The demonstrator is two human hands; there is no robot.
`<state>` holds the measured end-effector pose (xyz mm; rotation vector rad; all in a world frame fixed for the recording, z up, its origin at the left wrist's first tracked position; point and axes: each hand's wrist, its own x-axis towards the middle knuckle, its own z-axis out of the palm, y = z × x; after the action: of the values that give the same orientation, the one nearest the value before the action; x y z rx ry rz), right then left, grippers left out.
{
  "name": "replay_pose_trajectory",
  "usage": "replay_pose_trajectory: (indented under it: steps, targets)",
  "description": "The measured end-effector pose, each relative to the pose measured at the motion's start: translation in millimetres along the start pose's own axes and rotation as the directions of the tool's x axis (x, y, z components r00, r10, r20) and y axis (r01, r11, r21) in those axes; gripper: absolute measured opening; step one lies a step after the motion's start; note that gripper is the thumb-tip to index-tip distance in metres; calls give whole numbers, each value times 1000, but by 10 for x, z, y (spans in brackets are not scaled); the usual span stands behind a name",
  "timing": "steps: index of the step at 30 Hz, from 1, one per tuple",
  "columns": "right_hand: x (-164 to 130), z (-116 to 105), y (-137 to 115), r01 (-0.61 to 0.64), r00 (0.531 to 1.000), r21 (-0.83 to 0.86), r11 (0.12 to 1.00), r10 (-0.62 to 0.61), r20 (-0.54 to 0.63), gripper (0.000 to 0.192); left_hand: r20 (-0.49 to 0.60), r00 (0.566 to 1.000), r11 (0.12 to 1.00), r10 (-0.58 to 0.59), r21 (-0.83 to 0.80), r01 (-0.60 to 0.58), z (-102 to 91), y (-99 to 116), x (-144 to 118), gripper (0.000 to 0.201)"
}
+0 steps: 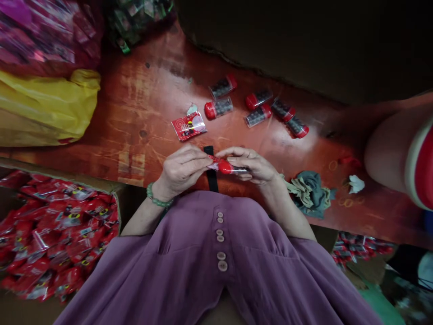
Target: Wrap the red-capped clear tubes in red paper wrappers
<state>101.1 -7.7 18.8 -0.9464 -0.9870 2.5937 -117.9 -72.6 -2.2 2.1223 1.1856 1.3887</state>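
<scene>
My left hand (182, 169) and my right hand (252, 164) meet at the near edge of a red wooden table (142, 108). Between them I hold a small clear tube with a red cap (227, 168). My left fingers pinch a red wrapper at the cap end, and my right fingers grip the tube's body. A green bead bracelet (156, 198) circles my left wrist. A flat red packet (188, 126) lies just beyond my left hand. Several red-capped tubes (259, 108) lie scattered farther out.
A box of several red packets (57, 234) sits at my lower left. Yellow (43, 108) and pink (47, 31) bags fill the far left. A crumpled cloth (309, 192) lies right of my hands. Another person's arm (392, 153) rests at the right edge.
</scene>
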Motion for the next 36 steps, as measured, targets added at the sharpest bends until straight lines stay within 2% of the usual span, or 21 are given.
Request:
replay_pose_trajectory:
  steps: [4, 7, 11, 15, 17, 19, 21, 23, 25, 27, 28, 29, 31, 32, 33, 34, 36]
  targets:
    - [19, -18, 30, -29, 997, -78, 997, 23, -78, 29, 29, 1000, 1000, 3, -4, -3, 64, -9, -80, 15]
    - [36, 40, 17, 41, 984, -182, 983, -71, -161, 25, 39, 999, 999, -17, 38, 15, 105, -15, -129, 28]
    - [62, 136, 7, 138, 960, -239, 961, -190, -207, 21, 91, 996, 996, 24, 83, -32, 130, -30, -153, 37]
    - [74, 189, 51, 90, 949, -218, 972, -150, -276, 22, 122, 992, 983, 38, 173, -59, 158, -59, -149, 32]
    - [83, 198, 85, 53, 950, -212, 976, -115, -291, 24, 154, 988, 988, 4, 155, -28, 173, -90, -147, 27]
    - [100, 211, 123, 57, 951, -216, 975, -119, -285, 26, 155, 987, 997, -29, 70, 18, 172, -122, -143, 25]
    - [121, 244, 163, 119, 939, -241, 963, -188, -289, 27, 124, 989, 996, -85, -28, 89, 143, -134, -137, 27]
    - [134, 298, 199, 218, 887, -339, 915, -331, -321, 29, 52, 977, 974, -208, -75, 212, 92, -100, -131, 40]
    - [138, 355, 226, 301, 785, -513, 804, -514, -346, 30, -70, 926, 925, -370, -125, 360, 42, -11, -131, 68]
    - [141, 391, 241, 341, 678, -681, 648, -672, -299, 29, -186, 830, 830, -526, -324, 454, 22, 111, -129, 89]
    - [148, 398, 245, 358, 634, -746, 561, -733, -247, 28, -187, 765, 739, -616, -473, 480, 25, 174, -122, 88]
    - [160, 400, 248, 379, 594, -796, 472, -783, -182, 26, -136, 697, 610, -704, -617, 497, 36, 233, -108, 80]
    - [199, 395, 250, 416, 533, -857, 303, -845, -40, 25, 40, 576, 322, -817, -795, 513, 70, 322, -58, 59]
    - [223, 395, 248, 429, 512, -873, 231, -859, 24, 26, 120, 526, 210, -842, -825, 525, 87, 351, -24, 50]
    - [244, 398, 244, 437, 502, -882, 176, -862, 76, 27, 165, 484, 139, -859, -836, 531, 102, 368, 12, 44]
    - [261, 405, 237, 441, 507, -886, 145, -855, 113, 28, 177, 453, 103, -873, -843, 528, 113, 375, 48, 39]
    - [270, 425, 217, 432, 562, -889, 149, -816, 136, 32, 155, 400, 78, -903, -858, 508, 125, 365, 106, 31]
